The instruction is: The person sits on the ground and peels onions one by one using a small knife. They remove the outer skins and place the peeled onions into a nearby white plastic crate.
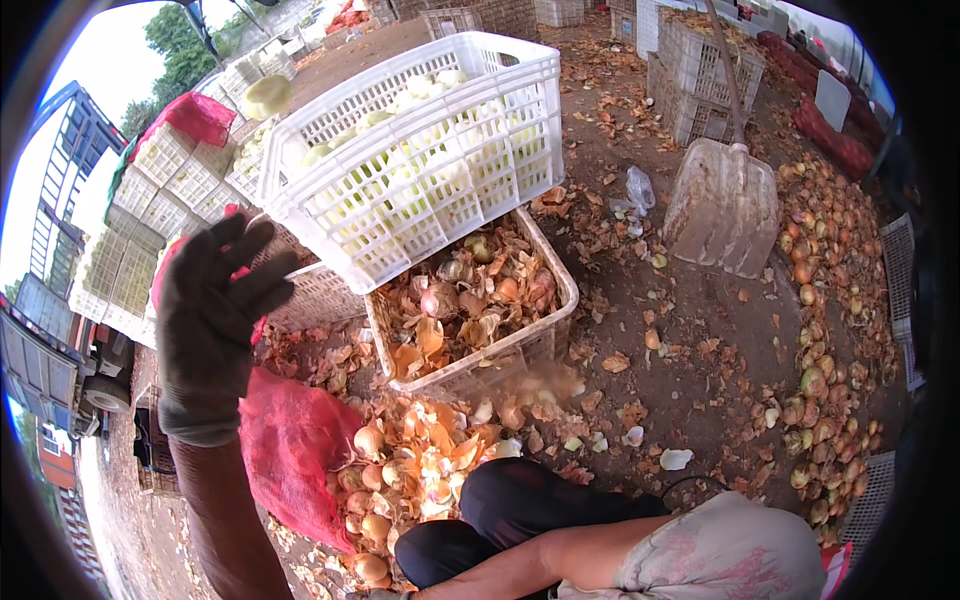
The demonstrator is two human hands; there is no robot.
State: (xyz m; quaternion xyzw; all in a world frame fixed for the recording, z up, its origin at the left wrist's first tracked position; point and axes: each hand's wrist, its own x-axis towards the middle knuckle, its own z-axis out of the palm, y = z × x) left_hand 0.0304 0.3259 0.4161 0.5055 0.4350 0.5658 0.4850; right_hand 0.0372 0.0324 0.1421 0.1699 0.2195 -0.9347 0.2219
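Note:
My left hand (217, 330), in a dark glove, is raised with fingers apart and holds nothing. It is nearest to a white plastic crate (420, 187) of peeled onions (405, 161). A blurred pale onion (268, 96) appears in the air beyond my fingers, at the crate's far left corner. The white crate rests tilted on the back of a dirty crate (480, 367) of onion skins and unpeeled onions (450, 300). Only the gloved edge of my right hand (381, 595) shows at the bottom rim; its fingers are out of view. Loose onions (371, 480) lie before my knees.
A red mesh sack (296, 450) slumps below my left hand. At right are a broad shovel (724, 206) and a long onion heap (825, 375). Stacked crates (142, 232) and a truck (52, 337) stand at left. Skins (615, 364) litter the ground.

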